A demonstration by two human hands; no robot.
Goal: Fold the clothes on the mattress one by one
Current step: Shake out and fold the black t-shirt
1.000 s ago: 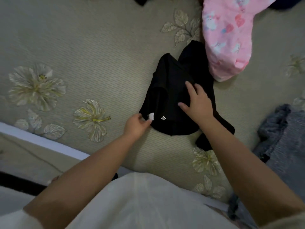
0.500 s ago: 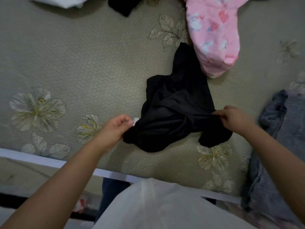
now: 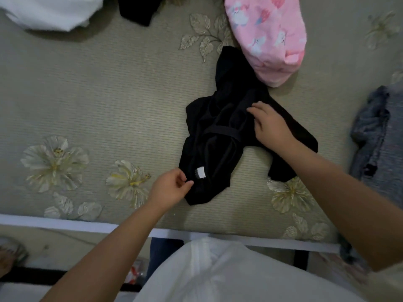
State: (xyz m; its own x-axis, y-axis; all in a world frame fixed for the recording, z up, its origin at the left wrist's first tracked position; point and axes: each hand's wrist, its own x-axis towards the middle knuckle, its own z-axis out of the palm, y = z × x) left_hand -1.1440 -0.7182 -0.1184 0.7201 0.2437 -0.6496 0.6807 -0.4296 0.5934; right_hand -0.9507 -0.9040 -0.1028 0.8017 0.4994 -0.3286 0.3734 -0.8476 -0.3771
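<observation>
A black garment (image 3: 220, 136) lies crumpled on the beige flowered mattress (image 3: 109, 101), with a white label showing near its lower end. My left hand (image 3: 172, 186) pinches the garment's lower left edge beside that label. My right hand (image 3: 270, 125) rests on the garment's right side with its fingers pressing into the cloth; whether it grips a fold is hidden by the hand.
A pink printed garment (image 3: 270, 35) lies at the top right, touching the black one. A grey garment (image 3: 379, 136) lies at the right edge, a white cloth (image 3: 52, 12) and another black piece (image 3: 139, 7) along the top. The mattress's front edge (image 3: 87, 225) runs below my hands.
The black garment has been pulled and spread differently, and its white label now faces up. My right hand moved from its right corner up onto its middle. My left hand stays at the lower left edge.
</observation>
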